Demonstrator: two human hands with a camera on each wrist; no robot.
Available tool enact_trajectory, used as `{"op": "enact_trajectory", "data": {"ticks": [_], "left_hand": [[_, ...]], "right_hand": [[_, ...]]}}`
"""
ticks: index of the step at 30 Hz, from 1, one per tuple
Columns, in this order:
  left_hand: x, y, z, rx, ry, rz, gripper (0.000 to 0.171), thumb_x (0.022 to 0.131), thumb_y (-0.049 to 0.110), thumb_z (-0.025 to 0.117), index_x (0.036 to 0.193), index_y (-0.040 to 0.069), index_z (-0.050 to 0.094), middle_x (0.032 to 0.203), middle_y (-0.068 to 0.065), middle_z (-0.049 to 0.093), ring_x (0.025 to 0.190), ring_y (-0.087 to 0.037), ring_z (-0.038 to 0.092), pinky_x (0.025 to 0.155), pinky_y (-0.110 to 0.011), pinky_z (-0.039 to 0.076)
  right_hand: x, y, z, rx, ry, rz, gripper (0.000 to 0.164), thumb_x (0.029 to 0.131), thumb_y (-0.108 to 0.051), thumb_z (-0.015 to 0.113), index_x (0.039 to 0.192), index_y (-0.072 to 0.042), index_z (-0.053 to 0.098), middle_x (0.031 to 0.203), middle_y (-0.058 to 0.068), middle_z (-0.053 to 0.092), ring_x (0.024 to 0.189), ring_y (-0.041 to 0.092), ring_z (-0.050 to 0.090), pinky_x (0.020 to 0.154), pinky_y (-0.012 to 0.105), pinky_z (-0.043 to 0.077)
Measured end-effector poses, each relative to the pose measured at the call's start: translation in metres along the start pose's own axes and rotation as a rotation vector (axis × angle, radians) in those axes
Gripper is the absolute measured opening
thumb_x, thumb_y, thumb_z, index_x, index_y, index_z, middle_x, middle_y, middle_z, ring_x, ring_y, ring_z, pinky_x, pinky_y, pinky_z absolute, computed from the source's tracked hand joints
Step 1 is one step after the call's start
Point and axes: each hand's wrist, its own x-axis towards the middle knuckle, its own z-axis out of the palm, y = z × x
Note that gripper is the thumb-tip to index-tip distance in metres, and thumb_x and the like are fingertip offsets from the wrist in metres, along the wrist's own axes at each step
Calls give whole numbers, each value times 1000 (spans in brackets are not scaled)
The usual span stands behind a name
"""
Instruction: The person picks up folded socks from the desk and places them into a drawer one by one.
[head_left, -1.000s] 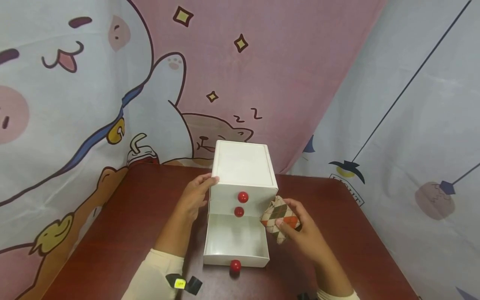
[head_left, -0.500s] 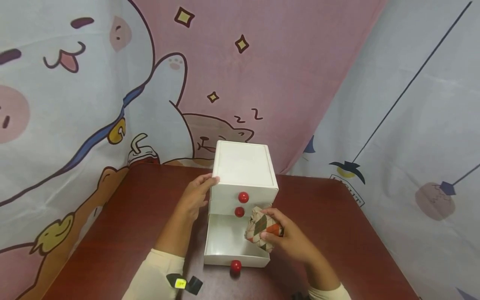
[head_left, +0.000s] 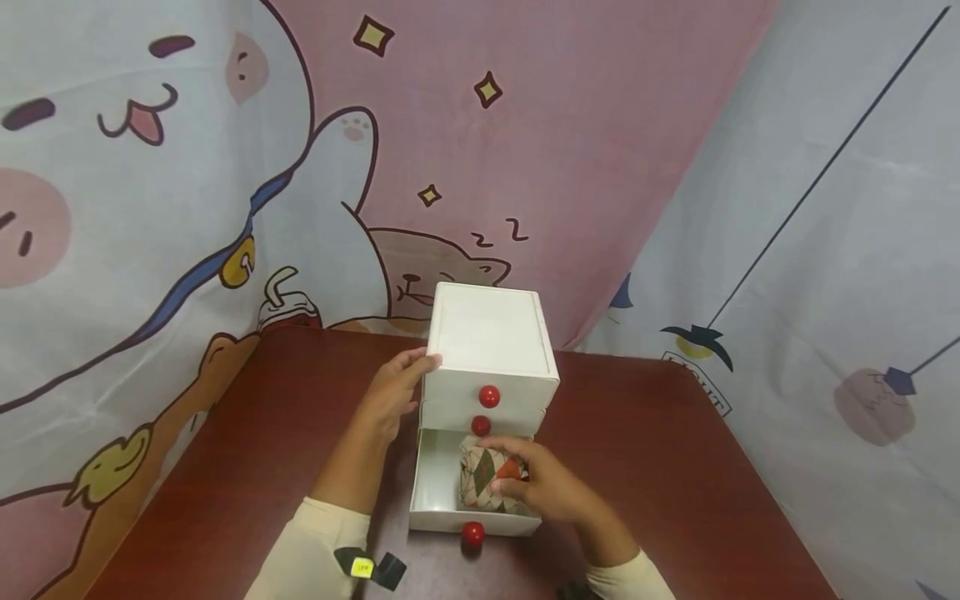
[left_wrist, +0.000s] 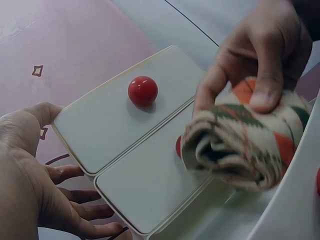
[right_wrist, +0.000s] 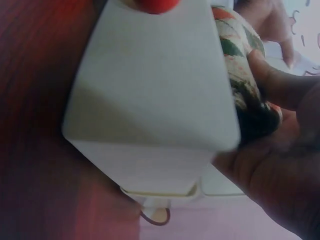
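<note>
A small white drawer cabinet (head_left: 491, 329) with red ball knobs stands on the table, its bottom drawer (head_left: 435, 520) pulled out. My left hand (head_left: 388, 398) rests on the cabinet's left side, thumb at the top front corner and fingers fairly straight along the side. Inside the pulled-out drawer's outline, my right hand (head_left: 551, 483) holds rolled-up argyle socks (head_left: 474, 482) in cream, green and orange. In the left wrist view the thumb presses on top of the socks (left_wrist: 235, 145). The drawer front (right_wrist: 150, 80) hides part of them in the right wrist view.
The two upper drawers are closed, with a red knob (head_left: 489, 396) on the top one. The dark red-brown table (head_left: 660, 450) extends on both sides. Behind it hangs a cartoon-print cloth (head_left: 570, 167) in pink and white.
My right hand has carried the socks leftward, from beside the cabinet into the pulled-out bottom drawer. My left hand stays at the cabinet's left side.
</note>
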Motion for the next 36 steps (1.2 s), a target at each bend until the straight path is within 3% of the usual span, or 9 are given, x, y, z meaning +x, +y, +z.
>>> {"op": "enact_trajectory", "data": {"ticks": [2,5,11,17,23,29,36], "left_hand": [[1,-1,0,-3,-3,2,60,104,36,70,155,7,56,168,-19,49,164,-43,34,125,-76,32],[1,-1,0,-2,-7,11,60,104,36,70,154,6,56,168,-20,48,164,-44,33,125,-77,31],[0,-1,0,3,-2,13,59,104,36,70,153,5,57,168,-21,47,163,-45,34,124,-77,32],[-1,-1,0,1,-1,11,60,104,36,70,153,6,56,169,-21,47,163,-45,34,124,-78,32],[-1,-1,0,5,-4,7,61,104,37,70,154,6,56,170,-20,45,164,-46,32,125,-78,31],[0,-1,0,-3,-4,10,60,104,35,70,154,5,56,169,-20,46,164,-45,32,125,-79,29],[0,-1,-1,2,2,6,60,103,35,70,154,5,56,169,-20,46,164,-45,34,125,-78,31]], "right_hand": [[2,2,4,-30,-3,-12,57,98,-14,81,152,-22,64,152,5,68,130,20,63,113,37,51],[6,6,9,-55,-10,-33,55,98,-13,80,150,-20,64,149,6,69,129,23,65,112,40,52],[13,9,16,-75,-41,-20,53,99,-11,80,150,-17,65,143,8,72,109,13,68,108,38,52],[18,9,18,-76,-49,34,52,95,-8,82,145,-19,70,141,8,72,129,24,63,111,37,50],[24,12,21,-69,-100,46,48,92,-4,83,139,-10,72,126,10,74,106,13,64,94,24,51],[30,13,26,-110,-127,67,46,90,-4,84,135,-6,75,123,7,77,100,7,61,92,24,50],[32,11,29,-119,-128,84,48,89,2,82,136,1,73,98,7,74,80,1,57,79,22,50]]}}
